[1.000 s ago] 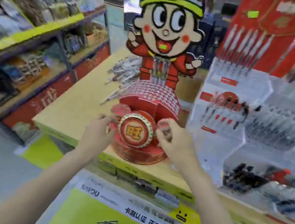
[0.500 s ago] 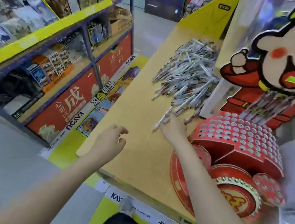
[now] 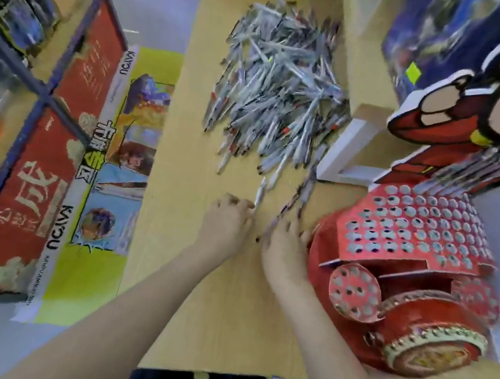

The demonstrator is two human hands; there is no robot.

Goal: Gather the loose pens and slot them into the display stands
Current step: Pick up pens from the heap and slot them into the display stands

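A big heap of loose grey pens (image 3: pixel 279 85) lies on the tan wooden table (image 3: pixel 188 152). At the right stands a red display stand (image 3: pixel 412 236) whose sloped top is full of round holes, with a row of pens slotted along its back edge. My left hand (image 3: pixel 226 222) pinches the lower end of a single white pen (image 3: pixel 260 192) at the near edge of the heap. My right hand (image 3: pixel 286 248) grips a few dark pens (image 3: pixel 292 203), just left of the stand. The picture is blurred.
A cartoon figure cutout (image 3: pixel 495 98) rises behind the stand. A white box edge (image 3: pixel 345 145) lies beside the heap. Left of the table, across a grey floor aisle, runs a blue shelf (image 3: pixel 14 67) with red panels and packaged goods.
My view has tilted down over the table. Both hands left the front of the stand and reached the heap's near edge. The left hand took a white pen, the right took dark pens.
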